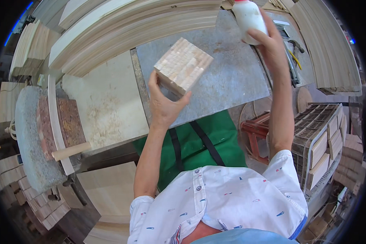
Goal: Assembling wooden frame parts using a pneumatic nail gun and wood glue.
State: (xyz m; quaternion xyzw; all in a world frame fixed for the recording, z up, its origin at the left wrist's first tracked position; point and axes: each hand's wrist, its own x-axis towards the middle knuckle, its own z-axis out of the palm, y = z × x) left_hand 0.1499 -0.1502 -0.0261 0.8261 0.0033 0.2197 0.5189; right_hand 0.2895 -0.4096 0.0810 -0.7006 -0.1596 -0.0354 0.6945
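My left hand (pixel 165 101) grips a block of stacked wooden pieces (pixel 183 65) by its near corner, thumb on one side and fingers on the other. The block is tilted over the grey metal-topped workbench (pixel 236 77); I cannot tell whether its underside touches the sheet. Up at the far right, my right hand (pixel 271 42) is wrapped round a white plastic bottle (pixel 248 20) with a red cap, held near the bench's far right side. The bottle's top runs out of the picture.
Long wooden boards (pixel 138 28) are stacked at the back, more boards (pixel 329 44) at the right. A hammer (pixel 297 46) and yellow-handled pliers (pixel 295 60) lie on the right. Sawdust covers a pale board (pixel 107 110). A wire crate (pixel 317 118) holds wood pieces.
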